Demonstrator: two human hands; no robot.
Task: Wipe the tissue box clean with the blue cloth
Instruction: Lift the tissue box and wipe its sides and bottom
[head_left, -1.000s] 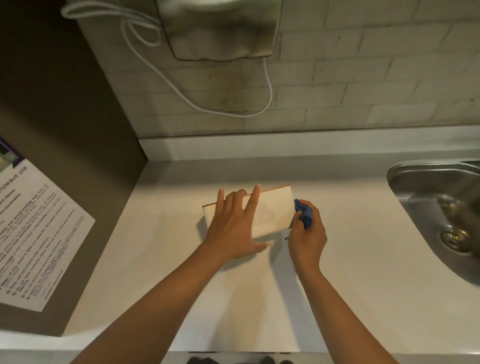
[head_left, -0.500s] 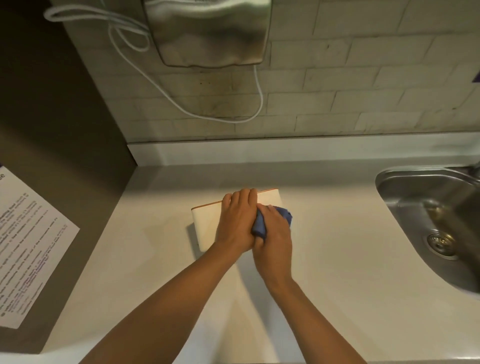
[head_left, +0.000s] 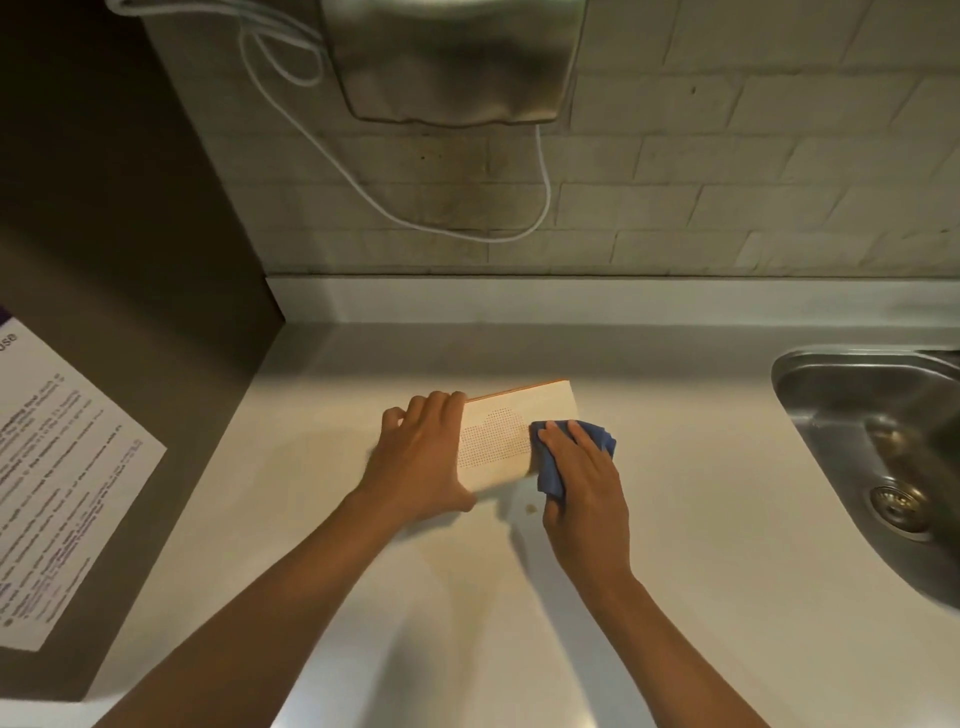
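- A printed notice (head_left: 62, 483) hangs on the dark side panel (head_left: 156, 260), well to the left of the left hand and clear of the work.
- The left hand (head_left: 421, 462) clamps the tissue box (head_left: 511, 441) at its left end, fingers curled over the far edge and thumb along the near side; this grip, by the look of it, pins the light box so that it does not slide under the wiping.
- The tissue box lies flat on the pale countertop (head_left: 701, 519) between the two hands, its dotted face up and an orange edge showing along the far side.
- A small brown spot (head_left: 530, 508) marks the countertop just below the box, between the two wrists.
- The right hand (head_left: 582, 483) presses the blue cloth (head_left: 602, 441) onto the right end of the box with fingers laid flat and mostly straight; the cloth is bunched beneath the palm and spills past the box's right edge, likely to catch the end face as well as the top.
- Beyond the hands, a steel wall unit (head_left: 457, 57) hangs on the tiled wall with a white cable (head_left: 540, 208) looping beneath it; both sit well above the box.
- Well to the right of the right hand, a steel sink (head_left: 857, 415) is set into the countertop; a long stroke to the right might carry the cloth towards its rim.
- Nothing stands between either hand and the box; the part under the left hand will likely need a shift of grip to be wiped.
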